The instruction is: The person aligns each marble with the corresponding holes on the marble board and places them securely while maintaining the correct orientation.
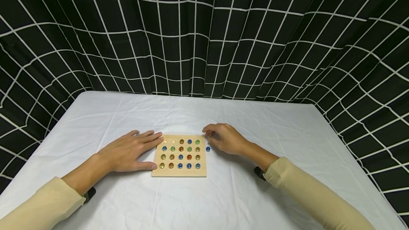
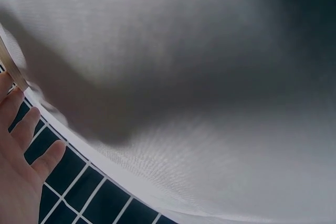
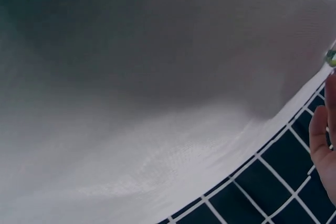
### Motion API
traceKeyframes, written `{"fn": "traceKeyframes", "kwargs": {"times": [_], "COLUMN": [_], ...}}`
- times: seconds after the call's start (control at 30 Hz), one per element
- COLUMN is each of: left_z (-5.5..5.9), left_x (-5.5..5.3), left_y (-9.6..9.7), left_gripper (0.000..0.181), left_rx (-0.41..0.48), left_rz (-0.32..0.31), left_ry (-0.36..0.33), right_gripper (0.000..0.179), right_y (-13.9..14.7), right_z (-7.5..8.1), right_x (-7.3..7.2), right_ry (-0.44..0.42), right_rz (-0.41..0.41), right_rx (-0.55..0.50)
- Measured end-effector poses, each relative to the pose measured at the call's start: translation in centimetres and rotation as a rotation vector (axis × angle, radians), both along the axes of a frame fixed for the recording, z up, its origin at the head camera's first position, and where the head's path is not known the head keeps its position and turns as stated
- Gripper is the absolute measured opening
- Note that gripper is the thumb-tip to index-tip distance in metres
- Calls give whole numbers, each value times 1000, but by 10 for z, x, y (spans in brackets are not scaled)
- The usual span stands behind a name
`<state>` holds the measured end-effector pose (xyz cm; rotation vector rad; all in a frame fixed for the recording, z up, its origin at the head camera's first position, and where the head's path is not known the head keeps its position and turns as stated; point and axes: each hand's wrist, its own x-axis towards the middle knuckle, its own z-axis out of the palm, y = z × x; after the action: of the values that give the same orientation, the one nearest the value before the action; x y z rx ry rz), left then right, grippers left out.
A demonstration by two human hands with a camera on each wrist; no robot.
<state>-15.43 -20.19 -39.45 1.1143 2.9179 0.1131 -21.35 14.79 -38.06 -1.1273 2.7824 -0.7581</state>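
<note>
A pale wooden board (image 1: 177,173) with rows of round hollows lies flat on the table, glass marbles in blue, green, amber and orange sitting in most of them. Two hollows at its far left hold no marble. My left hand (image 1: 131,152) lies spread along the board's left side, fingertips and thumb touching its edge. Near the far right corner is my right hand (image 1: 227,139), its fingers bent. A green and yellow marble (image 3: 331,57) shows at those fingertips in the right wrist view; the head view hides it. One loose blue marble (image 1: 208,149) rests just right of the board.
A white cloth (image 1: 191,205) with light creases covers the table. Behind and to the sides hangs a black curtain (image 1: 198,45) with a white grid. Dark bands (image 1: 259,173) sit at both wrists, below beige sleeves (image 1: 306,191).
</note>
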Motion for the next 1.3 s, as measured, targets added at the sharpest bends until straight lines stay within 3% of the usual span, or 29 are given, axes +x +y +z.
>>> {"fn": "traceKeyframes", "kwargs": {"times": [0.27,1.3], "left_z": [0,1], "left_x": [1,1], "left_y": [-1,1], "left_gripper": [89,89], "left_rx": [0,-3], "left_rz": [-1,0], "left_ry": [0,0], "right_gripper": [36,27], "right_y": [2,-2], "right_z": [-1,-7], "right_x": [0,1], "right_ry": [-10,42], "right_rz": [-47,-54], "right_rx": [79,88]}}
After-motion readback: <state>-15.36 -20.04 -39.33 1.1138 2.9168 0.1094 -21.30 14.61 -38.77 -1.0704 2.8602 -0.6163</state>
